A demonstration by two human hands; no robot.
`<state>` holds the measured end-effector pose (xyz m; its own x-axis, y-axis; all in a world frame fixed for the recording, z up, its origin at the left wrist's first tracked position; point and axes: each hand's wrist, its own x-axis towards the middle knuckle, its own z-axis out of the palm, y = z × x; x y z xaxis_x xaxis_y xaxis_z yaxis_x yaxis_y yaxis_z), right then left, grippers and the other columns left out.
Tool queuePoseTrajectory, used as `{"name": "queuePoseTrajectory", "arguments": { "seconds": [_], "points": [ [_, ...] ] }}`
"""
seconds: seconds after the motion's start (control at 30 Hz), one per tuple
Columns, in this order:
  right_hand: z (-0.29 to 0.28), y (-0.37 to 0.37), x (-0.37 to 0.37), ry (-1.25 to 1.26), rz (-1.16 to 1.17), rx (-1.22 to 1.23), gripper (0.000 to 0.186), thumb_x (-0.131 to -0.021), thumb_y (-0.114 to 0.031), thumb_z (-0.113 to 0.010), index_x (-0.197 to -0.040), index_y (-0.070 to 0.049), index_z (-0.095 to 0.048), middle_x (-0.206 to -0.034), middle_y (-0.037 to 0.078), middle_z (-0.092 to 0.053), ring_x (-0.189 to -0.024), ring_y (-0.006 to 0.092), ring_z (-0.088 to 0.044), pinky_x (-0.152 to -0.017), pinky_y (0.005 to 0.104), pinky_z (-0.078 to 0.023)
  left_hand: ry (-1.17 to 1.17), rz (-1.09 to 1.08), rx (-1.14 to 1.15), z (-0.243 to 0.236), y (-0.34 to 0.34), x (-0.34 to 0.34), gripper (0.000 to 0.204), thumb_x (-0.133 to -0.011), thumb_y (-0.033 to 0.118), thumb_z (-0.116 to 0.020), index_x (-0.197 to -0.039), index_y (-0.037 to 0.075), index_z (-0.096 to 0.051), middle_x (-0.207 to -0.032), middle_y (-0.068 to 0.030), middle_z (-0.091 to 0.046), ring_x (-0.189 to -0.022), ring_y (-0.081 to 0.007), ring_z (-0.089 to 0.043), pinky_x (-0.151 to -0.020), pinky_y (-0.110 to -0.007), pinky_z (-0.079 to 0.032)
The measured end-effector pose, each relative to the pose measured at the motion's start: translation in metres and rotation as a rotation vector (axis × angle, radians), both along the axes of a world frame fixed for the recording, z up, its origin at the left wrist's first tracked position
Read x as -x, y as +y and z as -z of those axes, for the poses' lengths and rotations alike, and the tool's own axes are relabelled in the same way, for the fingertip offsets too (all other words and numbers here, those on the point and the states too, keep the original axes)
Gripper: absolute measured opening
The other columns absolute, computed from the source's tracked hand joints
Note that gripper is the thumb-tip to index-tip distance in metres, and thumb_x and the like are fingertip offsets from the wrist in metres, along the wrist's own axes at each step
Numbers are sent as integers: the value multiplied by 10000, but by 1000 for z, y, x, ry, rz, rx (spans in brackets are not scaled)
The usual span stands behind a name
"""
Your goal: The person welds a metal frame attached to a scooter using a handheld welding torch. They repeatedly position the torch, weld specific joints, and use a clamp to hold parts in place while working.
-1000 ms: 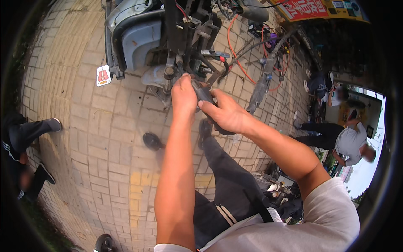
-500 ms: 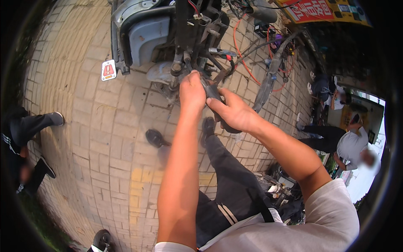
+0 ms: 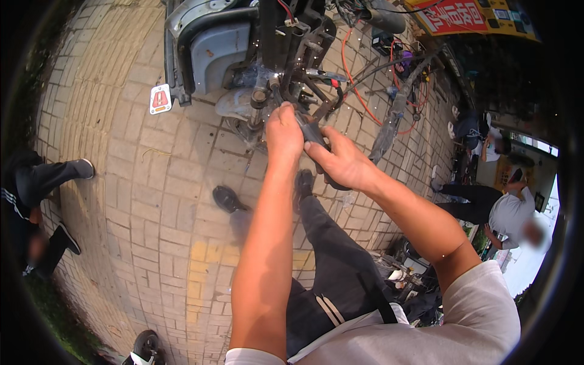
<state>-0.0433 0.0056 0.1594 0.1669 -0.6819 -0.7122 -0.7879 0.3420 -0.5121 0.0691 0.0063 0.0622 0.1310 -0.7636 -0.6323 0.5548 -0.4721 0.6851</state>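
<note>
At the centre of the head view, my left hand [image 3: 283, 134] is closed around the front of a dark elongated tool [image 3: 310, 131], just below a bolted joint [image 3: 258, 97] on a stripped scooter frame [image 3: 267, 36]. My right hand [image 3: 340, 161] grips the tool's back part, lower and to the right, with the thumb laid over it. The tool's tip and its exact contact with the frame are hidden by my hands and tangled metal. Small bright specks are scattered around the joint. A blue-grey body panel [image 3: 216, 55] is fixed at the frame's left.
A red-and-white plate [image 3: 160, 98] hangs left of the frame. Orange hose [image 3: 359, 97], cables and a long grey tube [image 3: 389, 121] lie at the right. A banner [image 3: 450, 18] is top right. People [image 3: 505, 207] are at right, another person [image 3: 48, 176] at left.
The whole view has shifted slightly right and up, my hands moving with it and keeping their grip. Bright specks now show around the joint that were absent earlier.
</note>
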Motion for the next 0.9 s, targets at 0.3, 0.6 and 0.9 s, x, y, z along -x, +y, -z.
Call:
{"name": "queuePoseTrajectory", "arguments": {
  "seconds": [0.3, 0.6, 0.9],
  "points": [
    [-5, 10, 3, 36, -55, 8, 657, -914, -416, -573, -1281, 121, -482, -915, 276, -676, -907, 394, -682, -815, 451, -514, 90, -74, -3, -1, 10, 8, 416, -1037, 297, -388, -1138, -54, -587, -878, -151, -704, -750, -205, -660, -705, -334, -532],
    [-3, 2, 1, 56, -79, 19, 649, -909, -416, -569, -1245, 133, -484, -893, 287, -671, -879, 411, -680, -786, 462, -517, 83, -79, -6, -3, 5, 6, 436, -1029, 297, -395, -1128, -75, -600, -852, -146, -711, -724, -191, -656, -698, -318, -518],
    [-3, 2, 0, 36, -26, 19, 610, -899, -421, -585, -1157, 126, -506, -869, 272, -661, -843, 386, -673, -761, 456, -511, 23, -27, 16, 0, 3, 2, 425, -1042, 303, -379, -1160, -50, -583, -890, -142, -706, -760, -206, -667, -712, -337, -547]
  ]
}}
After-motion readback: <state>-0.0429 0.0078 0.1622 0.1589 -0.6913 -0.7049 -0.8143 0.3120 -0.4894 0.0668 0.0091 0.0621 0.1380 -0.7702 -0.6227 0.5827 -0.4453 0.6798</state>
